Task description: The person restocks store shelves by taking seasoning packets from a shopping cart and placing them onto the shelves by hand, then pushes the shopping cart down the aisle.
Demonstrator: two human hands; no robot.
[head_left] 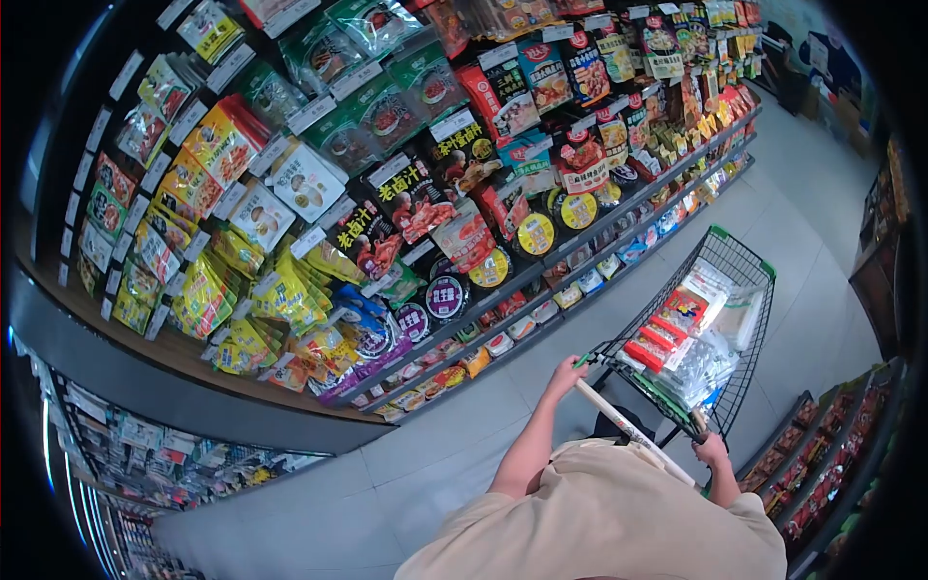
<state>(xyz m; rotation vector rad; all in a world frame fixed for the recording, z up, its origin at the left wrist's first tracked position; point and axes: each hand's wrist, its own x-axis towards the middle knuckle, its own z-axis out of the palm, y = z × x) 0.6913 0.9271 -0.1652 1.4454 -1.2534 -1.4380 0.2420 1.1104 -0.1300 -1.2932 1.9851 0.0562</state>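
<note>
A black wire shopping cart (756, 324) with green corner pieces stands in front of me. My left hand (564, 378) is closed around the left end of its handle, beside the pale handle bar (619, 421). On the other side, my right hand (711, 450) is wrapped round the cart's right handle end. Inside the basket lie red packets (660, 333), a white plastic-wrapped pack (710, 287) and a heap of clear plastic-wrapped goods (677, 375).
A long shelf unit (570, 253) of seasoning packets and round tubs runs along my left. Low racks (822, 454) of red packages stand on the right. Tiled floor (783, 203) stretches ahead, with a person (833, 63) at the far end.
</note>
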